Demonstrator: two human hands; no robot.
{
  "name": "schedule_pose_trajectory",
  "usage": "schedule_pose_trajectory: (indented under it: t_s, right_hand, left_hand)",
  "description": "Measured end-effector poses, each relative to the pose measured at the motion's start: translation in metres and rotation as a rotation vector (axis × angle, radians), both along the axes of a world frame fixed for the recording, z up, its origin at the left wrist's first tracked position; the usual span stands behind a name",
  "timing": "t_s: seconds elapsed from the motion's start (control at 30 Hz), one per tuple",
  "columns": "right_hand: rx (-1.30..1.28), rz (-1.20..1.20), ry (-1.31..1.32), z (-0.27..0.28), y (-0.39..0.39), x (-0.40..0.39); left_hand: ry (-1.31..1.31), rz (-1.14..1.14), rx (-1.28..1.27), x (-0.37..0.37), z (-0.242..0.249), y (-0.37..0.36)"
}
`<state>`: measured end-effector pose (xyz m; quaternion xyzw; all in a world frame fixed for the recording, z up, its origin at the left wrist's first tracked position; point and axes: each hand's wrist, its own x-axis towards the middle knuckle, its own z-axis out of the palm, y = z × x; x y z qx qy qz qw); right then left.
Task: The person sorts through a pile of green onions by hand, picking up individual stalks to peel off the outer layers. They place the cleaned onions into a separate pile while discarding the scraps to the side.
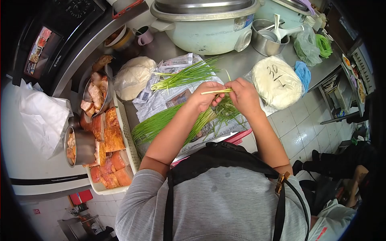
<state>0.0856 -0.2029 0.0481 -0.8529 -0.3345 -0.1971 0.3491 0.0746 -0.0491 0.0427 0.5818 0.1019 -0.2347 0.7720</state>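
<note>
At twelve o'clock, we pinch pale stalks [210, 92] between a half-closed left hand [204, 97] and more tightly curled right hand [246, 97], above newspaper [161, 97] likely spread to shield the counter [161, 47] from loose greens [159, 123].

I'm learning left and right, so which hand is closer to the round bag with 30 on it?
Right: the right hand is just left of the round bag; the left hand is farther left.
</note>
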Motion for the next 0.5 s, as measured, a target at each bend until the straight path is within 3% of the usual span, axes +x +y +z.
schedule_pose_trajectory:
  t_s: [0.13,0.2,0.27,0.37,0.5]
  right_hand:
    - [0.019,-0.159,0.223,-0.017,-0.005,0.006]
    - [0.046,-0.155,0.384,-0.024,-0.014,0.010]
    - [0.040,-0.081,0.580,-0.028,-0.023,0.011]
    - [0.072,-0.110,0.131,-0.058,-0.033,0.020]
    - [0.375,-0.039,0.982,-0.037,-0.037,0.018]
  left_hand:
    - [-0.169,-0.025,0.033,0.003,-0.007,0.002]
    - [-0.266,0.201,0.175,0.018,0.003,0.021]
    - [-0.306,0.433,-0.130,0.036,0.013,0.053]
    - [-0.351,0.711,-0.202,0.057,0.014,0.097]
    - [-0.157,0.974,-0.316,0.074,-0.061,0.174]
